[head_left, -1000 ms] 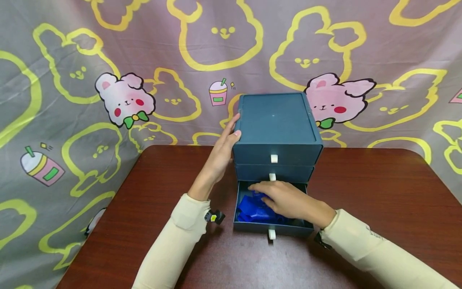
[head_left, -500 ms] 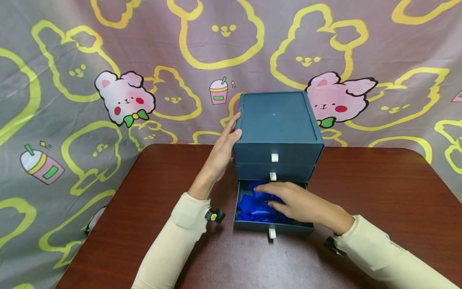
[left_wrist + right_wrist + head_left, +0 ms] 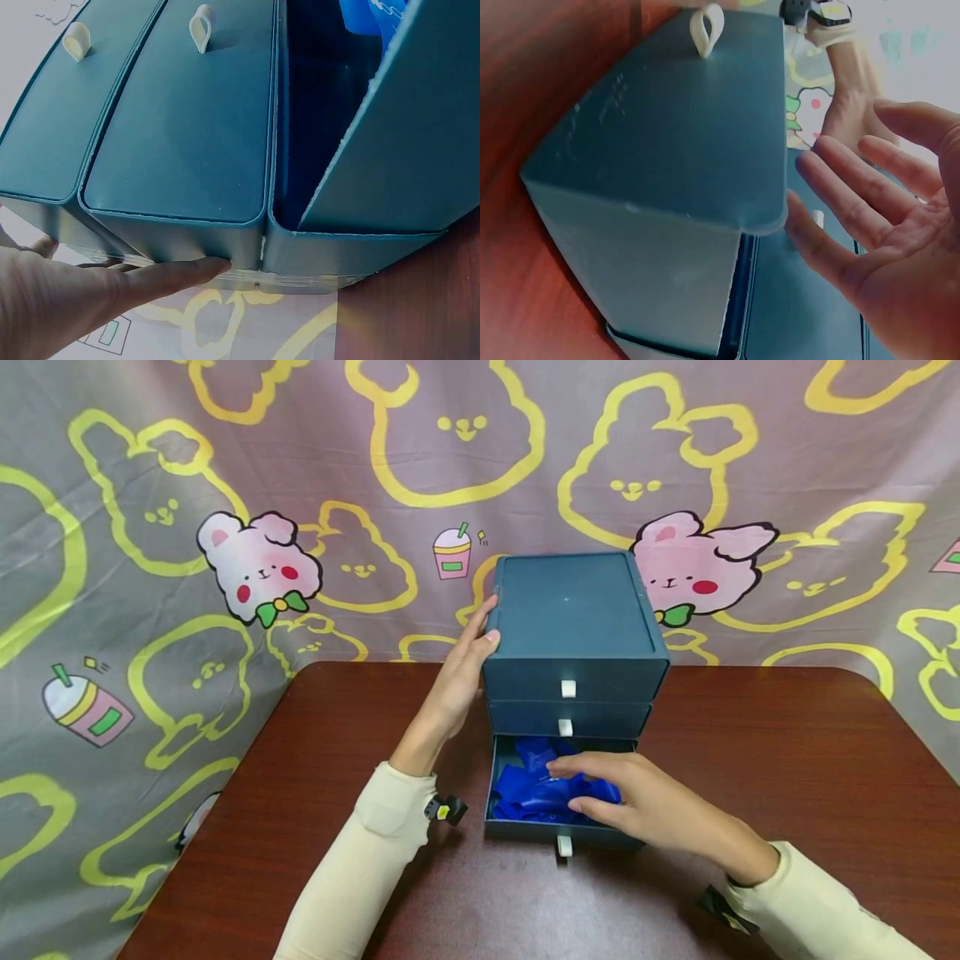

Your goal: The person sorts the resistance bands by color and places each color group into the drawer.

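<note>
A dark teal three-drawer box (image 3: 570,610) stands on the table with its bottom drawer (image 3: 525,832) pulled out. Inside that drawer lies crumpled, shiny blue plastic-like material (image 3: 536,795). My left hand (image 3: 450,693) rests along the box's left side, fingers extended and thumb near the top edge; the left wrist view shows the thumb (image 3: 180,276) lying against the side wall. Over the right part of the drawer hovers my right hand (image 3: 645,789), fingers spread and slightly bent. In the right wrist view its palm (image 3: 900,277) faces the camera and holds nothing.
White loop pulls (image 3: 565,846) mark each drawer front. The two upper drawers (image 3: 525,681) are closed. A brown wooden table (image 3: 787,777) carries the box, and a curtain printed with cartoon bears (image 3: 360,443) hangs behind it.
My right hand has drawn back to the right and toward me from above the drawer, uncovering more of the blue material. The left hand has stayed against the box.
</note>
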`<state>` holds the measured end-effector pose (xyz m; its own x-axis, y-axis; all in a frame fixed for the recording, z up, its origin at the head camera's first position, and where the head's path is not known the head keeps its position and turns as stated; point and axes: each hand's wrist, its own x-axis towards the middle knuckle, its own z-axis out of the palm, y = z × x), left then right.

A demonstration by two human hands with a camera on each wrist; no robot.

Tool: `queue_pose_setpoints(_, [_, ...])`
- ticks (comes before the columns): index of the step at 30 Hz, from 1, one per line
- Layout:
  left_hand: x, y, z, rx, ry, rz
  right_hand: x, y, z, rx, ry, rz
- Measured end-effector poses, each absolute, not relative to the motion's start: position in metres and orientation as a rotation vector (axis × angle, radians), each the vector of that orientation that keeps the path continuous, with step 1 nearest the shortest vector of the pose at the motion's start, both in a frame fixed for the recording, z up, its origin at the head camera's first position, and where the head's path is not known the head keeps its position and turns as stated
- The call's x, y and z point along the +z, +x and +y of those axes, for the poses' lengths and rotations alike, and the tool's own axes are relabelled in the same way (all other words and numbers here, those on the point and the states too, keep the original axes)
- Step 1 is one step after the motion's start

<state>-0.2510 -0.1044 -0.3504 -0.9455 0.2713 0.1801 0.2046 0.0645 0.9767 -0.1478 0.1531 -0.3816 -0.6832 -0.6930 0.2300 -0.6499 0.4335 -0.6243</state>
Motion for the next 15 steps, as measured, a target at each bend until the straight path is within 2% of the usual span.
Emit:
queue_pose_setpoints(6, [-0.350, -0.252, -0.104, 2.048, 0.496, 2.254, -0.386, -0.134, 0.156, -1.178, -1.171, 2.619])
queue_pose_setpoints(15, [-0.349, -0.251, -0.106, 2.053, 0.507, 2.247, -0.397, -0.117, 0.156, -1.291, -1.234, 2.588])
